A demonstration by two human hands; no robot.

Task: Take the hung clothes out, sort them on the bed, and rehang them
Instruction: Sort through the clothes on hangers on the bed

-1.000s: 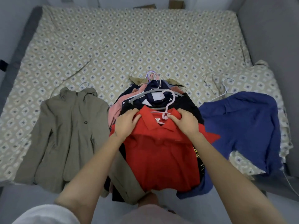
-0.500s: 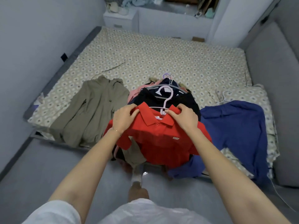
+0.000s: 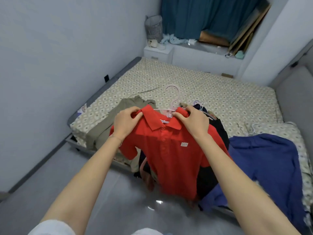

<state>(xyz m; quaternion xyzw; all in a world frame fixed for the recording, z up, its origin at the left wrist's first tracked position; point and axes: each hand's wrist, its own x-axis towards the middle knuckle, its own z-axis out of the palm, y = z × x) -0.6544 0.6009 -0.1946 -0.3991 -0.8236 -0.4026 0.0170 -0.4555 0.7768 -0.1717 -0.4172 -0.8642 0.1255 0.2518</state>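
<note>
The red polo shirt hides most of the clothes pile.

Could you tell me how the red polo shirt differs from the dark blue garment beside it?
The red polo shirt is held up at its shoulders by the left hand and right hand; the dark blue garment lies spread on the bed. The red one shows collar and buttons; the blue one shows neither plainly. Both carry pale hangers.

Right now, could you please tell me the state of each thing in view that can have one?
red polo: on its hanger, held by both shoulders.
pink hanger: inside the polo's collar, hook upright.
left hand: grips one shoulder of the polo.
right hand: grips the other shoulder.
olive jacket: flat on the bed.
blue shirt: spread on the bed, hem over the edge.
</note>
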